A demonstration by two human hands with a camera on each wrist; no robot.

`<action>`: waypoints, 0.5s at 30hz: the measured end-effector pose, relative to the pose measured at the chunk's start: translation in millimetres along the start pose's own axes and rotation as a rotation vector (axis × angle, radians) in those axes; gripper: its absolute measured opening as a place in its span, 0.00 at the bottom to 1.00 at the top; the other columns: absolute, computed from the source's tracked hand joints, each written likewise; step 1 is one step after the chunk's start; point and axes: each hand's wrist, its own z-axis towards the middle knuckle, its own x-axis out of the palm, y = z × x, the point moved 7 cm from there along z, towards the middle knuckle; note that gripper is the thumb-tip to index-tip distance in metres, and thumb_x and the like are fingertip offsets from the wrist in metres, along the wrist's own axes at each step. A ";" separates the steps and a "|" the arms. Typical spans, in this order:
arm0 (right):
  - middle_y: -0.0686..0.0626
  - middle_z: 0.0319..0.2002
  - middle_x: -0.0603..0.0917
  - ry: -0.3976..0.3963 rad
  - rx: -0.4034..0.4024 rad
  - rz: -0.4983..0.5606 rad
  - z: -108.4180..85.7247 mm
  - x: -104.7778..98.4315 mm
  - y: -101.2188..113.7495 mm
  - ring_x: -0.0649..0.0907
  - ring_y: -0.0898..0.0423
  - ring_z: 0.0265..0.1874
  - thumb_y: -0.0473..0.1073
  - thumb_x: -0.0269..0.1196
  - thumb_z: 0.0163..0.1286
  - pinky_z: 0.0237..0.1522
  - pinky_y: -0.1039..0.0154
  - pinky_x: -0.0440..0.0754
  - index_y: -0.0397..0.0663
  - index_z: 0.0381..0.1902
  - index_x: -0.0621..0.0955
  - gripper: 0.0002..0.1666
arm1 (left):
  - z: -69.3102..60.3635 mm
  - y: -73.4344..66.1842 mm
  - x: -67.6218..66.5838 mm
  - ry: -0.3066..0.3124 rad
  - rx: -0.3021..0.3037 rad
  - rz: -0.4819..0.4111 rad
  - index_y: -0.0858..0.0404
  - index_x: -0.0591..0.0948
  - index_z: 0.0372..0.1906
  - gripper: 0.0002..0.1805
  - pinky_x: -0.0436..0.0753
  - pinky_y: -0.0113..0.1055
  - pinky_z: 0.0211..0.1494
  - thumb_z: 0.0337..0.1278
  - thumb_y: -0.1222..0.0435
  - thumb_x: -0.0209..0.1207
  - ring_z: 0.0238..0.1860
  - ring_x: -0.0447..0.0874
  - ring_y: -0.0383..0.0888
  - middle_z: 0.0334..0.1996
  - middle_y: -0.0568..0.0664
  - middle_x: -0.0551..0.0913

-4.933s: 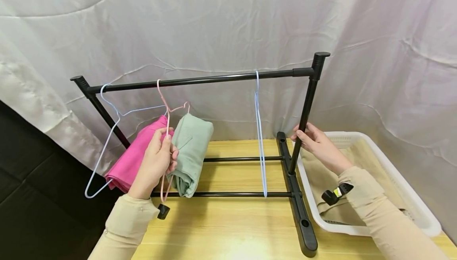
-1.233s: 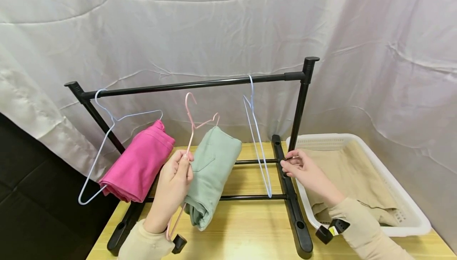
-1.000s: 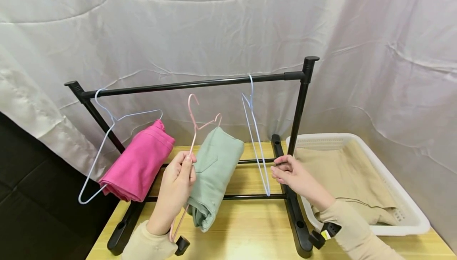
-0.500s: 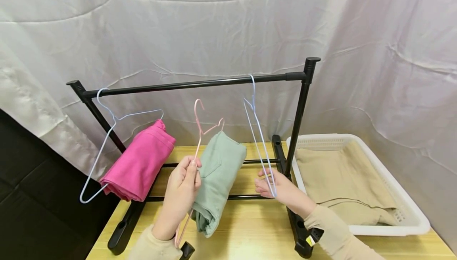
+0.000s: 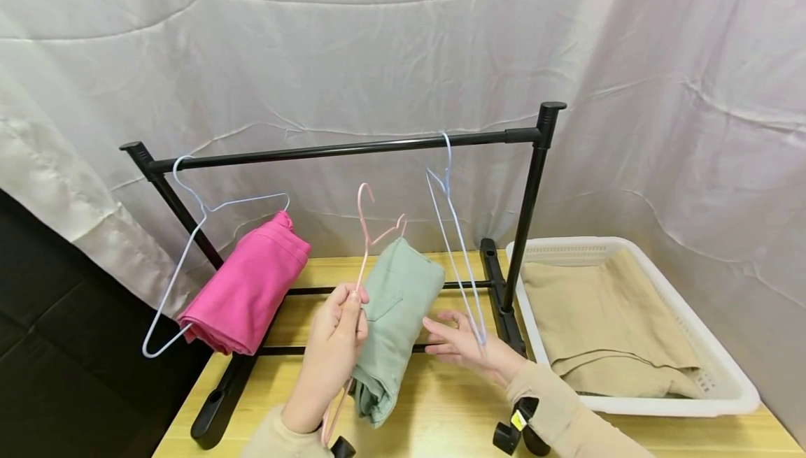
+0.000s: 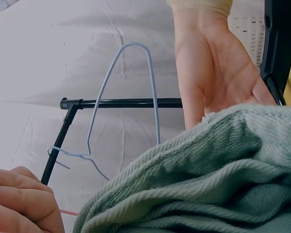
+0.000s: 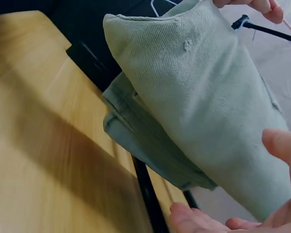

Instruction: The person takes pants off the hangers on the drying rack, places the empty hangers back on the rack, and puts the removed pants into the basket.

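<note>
My left hand (image 5: 336, 328) grips one side of a pink hanger (image 5: 366, 231), whose hook is off the rack's top bar. Folded pale green jeans (image 5: 401, 304) hang over this hanger; in the left wrist view their rolled layers (image 6: 194, 184) fill the lower right. My right hand (image 5: 469, 346) is beside the jeans with fingers extended and holds nothing. In the right wrist view its thumb and fingers (image 7: 286, 145) spread close to the jeans; contact cannot be told. A blue hanger (image 5: 448, 185) on the bar passes in front of my right hand.
A black rack (image 5: 352, 149) stands on the wooden table (image 5: 441, 416). At its left end, a blue hanger (image 5: 182, 255) carries a folded magenta garment (image 5: 248, 287). To the right, a white basket (image 5: 730, 374) holds beige cloth (image 5: 613, 311). A pale curtain (image 5: 378, 59) hangs behind.
My left hand has lifted the pink hanger with the green jeans off the bar and brought it right and down. My right hand has left the rack's right post and moved left towards the jeans.
</note>
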 end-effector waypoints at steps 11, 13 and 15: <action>0.13 0.76 0.57 0.098 0.035 0.257 14.2 14.0 -9.5 0.64 0.21 0.78 0.59 0.56 0.83 0.81 0.32 0.62 0.26 0.83 0.38 0.58 | -2.5 0.9 10.2 0.031 -0.014 -0.036 0.77 0.70 0.47 0.16 0.56 0.24 0.17 0.90 0.65 0.40 0.13 0.55 0.33 0.14 0.42 0.59; 0.14 0.77 0.54 0.127 0.031 0.298 16.1 16.3 -9.6 0.61 0.21 0.79 0.59 0.55 0.83 0.82 0.33 0.60 0.28 0.83 0.37 0.58 | -2.7 0.8 11.0 0.033 -0.014 -0.037 0.77 0.70 0.47 0.16 0.56 0.24 0.16 0.90 0.65 0.40 0.13 0.55 0.33 0.14 0.42 0.59; 0.16 0.78 0.54 0.151 0.021 0.345 17.9 17.7 -9.3 0.61 0.23 0.80 0.57 0.55 0.83 0.83 0.34 0.58 0.30 0.83 0.37 0.56 | -2.6 1.0 11.7 0.037 -0.016 -0.045 0.77 0.70 0.48 0.16 0.56 0.24 0.16 0.90 0.65 0.40 0.13 0.55 0.33 0.14 0.42 0.59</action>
